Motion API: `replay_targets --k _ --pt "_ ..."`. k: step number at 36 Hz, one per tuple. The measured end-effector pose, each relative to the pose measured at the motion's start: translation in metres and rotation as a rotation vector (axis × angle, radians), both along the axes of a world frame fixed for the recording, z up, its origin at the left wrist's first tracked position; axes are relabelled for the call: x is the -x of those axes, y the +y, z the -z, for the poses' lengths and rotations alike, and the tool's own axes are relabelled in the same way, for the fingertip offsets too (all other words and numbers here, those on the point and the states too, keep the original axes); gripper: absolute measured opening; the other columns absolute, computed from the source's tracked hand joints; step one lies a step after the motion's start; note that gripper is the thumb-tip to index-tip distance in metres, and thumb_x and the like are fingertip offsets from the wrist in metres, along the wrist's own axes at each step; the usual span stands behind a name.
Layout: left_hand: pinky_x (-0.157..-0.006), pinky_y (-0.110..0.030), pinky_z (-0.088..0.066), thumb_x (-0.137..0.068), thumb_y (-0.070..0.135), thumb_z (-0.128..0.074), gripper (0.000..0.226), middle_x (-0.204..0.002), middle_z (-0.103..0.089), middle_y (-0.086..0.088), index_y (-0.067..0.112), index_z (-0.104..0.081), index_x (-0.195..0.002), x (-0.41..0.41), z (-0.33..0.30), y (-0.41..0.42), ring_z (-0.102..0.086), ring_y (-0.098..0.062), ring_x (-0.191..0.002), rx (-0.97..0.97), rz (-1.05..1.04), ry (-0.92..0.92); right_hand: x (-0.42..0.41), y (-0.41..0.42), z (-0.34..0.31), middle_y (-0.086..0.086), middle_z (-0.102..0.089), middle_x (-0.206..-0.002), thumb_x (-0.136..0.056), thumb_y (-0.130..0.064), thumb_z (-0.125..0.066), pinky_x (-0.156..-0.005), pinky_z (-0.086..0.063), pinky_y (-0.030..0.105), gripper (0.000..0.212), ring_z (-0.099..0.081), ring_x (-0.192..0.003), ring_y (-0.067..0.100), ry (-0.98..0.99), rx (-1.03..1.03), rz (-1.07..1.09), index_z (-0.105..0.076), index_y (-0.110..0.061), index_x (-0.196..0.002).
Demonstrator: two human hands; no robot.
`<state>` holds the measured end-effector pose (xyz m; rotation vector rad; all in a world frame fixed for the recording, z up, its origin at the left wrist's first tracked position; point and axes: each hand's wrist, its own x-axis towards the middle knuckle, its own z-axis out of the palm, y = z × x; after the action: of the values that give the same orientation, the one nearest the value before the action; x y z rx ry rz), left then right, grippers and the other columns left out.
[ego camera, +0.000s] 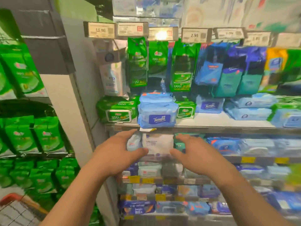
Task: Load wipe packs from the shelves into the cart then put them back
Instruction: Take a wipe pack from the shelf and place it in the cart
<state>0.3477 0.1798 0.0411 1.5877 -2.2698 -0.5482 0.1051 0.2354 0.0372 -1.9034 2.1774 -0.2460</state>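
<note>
A white soft plastic wipe pack [157, 143] on the shelf [211, 128] is flanked by the spread left hand [119, 148] and right hand [190, 152], unclamped; closing and lifting appear required.

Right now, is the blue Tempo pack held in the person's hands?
No, the blue Tempo pack sits on the shelf edge above both hands, which flank a white pack lower down.

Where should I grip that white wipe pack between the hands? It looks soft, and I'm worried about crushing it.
Grip the white wipe pack by its two short side edges, coming straight from the front. It faces outward and both hands, left hand and right hand, already flank it.
</note>
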Motion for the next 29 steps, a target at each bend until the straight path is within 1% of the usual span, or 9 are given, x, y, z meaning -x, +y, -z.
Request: replay_targets --k 3,6,8,10,13,15,19,25,29 --pt "-0.115 -0.037 -0.037 -0.074 0.084 -0.054 0.093 -0.16 -0.034 0.022 0.048 -0.028 -0.155 0.008 -0.004 -0.022 -0.038 -0.009 -0.145 0.012 0.037 0.0 0.011 -0.011 -0.004 -0.005 -0.048 -0.151 -0.093 -0.063 -0.05 -0.111 -0.04 0.039 0.059 -0.047 -0.136 0.024 -0.013 -0.001 0.053 -0.047 -0.032 -0.144" --pt "-0.115 -0.04 -0.039 -0.061 0.093 -0.042 0.103 -0.159 -0.035 0.026 0.051 -0.027 -0.154 0.013 -0.001 -0.046 -0.038 -0.005 -0.144 0.012 0.067 0.04 0.016 -0.027 -0.009 -0.004 -0.04 -0.158 -0.095 -0.062 -0.048 -0.114 -0.036 0.041 0.063 -0.037 -0.143 0.027 0.012 -0.032 0.089 -0.041 -0.031 -0.149" --pt "-0.115 -0.039 -0.038 -0.067 0.09 -0.048 0.099 -0.159 -0.035 0.024 0.049 -0.028 -0.155 0.016 -0.001 -0.063 -0.037 -0.006 -0.145 0.016 0.092 0.047 0.016 -0.04 -0.012 -0.002 -0.04 -0.158 -0.096 -0.06 -0.046 -0.113 -0.036 0.041 0.066 -0.037 -0.142 0.028 0.025 -0.048 0.112 -0.035 -0.029 -0.153" --pt "-0.113 -0.038 -0.038 -0.076 0.083 -0.054 0.091 -0.16 -0.036 0.02 0.046 -0.03 -0.155 0.018 -0.002 -0.08 -0.038 -0.008 -0.145 0.034 0.104 0.041 0.017 -0.053 -0.014 0.002 -0.043 -0.156 -0.098 -0.058 -0.046 -0.113 -0.036 0.039 0.065 -0.04 -0.14 0.029 0.046 -0.042 0.12 -0.036 -0.026 -0.153" --pt "-0.111 -0.037 -0.041 -0.075 0.083 -0.056 0.093 -0.159 -0.04 0.016 0.043 -0.033 -0.155 0.019 -0.003 -0.105 -0.042 -0.01 -0.144 0.056 0.118 0.061 0.018 -0.071 -0.014 0.001 -0.046 -0.153 -0.098 -0.055 -0.048 -0.112 -0.035 0.035 0.062 -0.043 -0.139 0.025 0.049 -0.01 0.132 -0.04 -0.023 -0.151" --pt "-0.111 -0.037 -0.041 -0.078 0.079 -0.059 0.089 -0.159 -0.041 0.014 0.041 -0.034 -0.155 0.019 -0.002 -0.12 -0.041 -0.012 -0.145 0.067 0.128 0.065 0.019 -0.081 -0.012 -0.001 -0.045 -0.154 -0.098 -0.055 -0.048 -0.113 -0.032 0.034 0.062 -0.041 -0.14 0.021 0.045 -0.002 0.146 -0.04 -0.023 -0.152" --pt "-0.108 -0.033 -0.04 -0.081 0.073 -0.062 0.086 -0.16 -0.039 0.014 0.039 -0.036 -0.155 0.022 -0.001 -0.14 -0.041 -0.01 -0.144 0.078 0.151 0.068 0.021 -0.096 -0.008 -0.005 -0.042 -0.157 -0.098 -0.054 -0.048 -0.116 -0.029 0.033 0.062 -0.038 -0.143 0.018 0.032 0.016 0.175 -0.039 -0.025 -0.153" --pt "-0.112 -0.032 -0.037 -0.083 0.068 -0.064 0.084 -0.16 -0.038 0.012 0.037 -0.036 -0.156 0.027 0.002 -0.161 -0.041 -0.011 -0.144 0.038 0.148 0.104 0.029 -0.114 -0.001 -0.004 -0.045 -0.155 -0.098 -0.051 -0.049 -0.109 -0.036 0.034 0.06 -0.044 -0.138 0.018 0.036 0.034 0.173 -0.04 -0.024 -0.152" --pt "-0.105 -0.03 -0.04 -0.086 0.061 -0.065 0.075 -0.152 -0.05 0.01 0.032 -0.044 -0.152 0.035 0.007 -0.172 -0.05 -0.013 -0.135 0.046 0.088 0.152 0.036 -0.131 0.001 -0.002 -0.043 -0.157 -0.098 -0.05 -0.05 -0.11 -0.034 0.033 0.062 -0.042 -0.141 0.019 0.015 0.028 0.16 -0.04 -0.021 -0.153"
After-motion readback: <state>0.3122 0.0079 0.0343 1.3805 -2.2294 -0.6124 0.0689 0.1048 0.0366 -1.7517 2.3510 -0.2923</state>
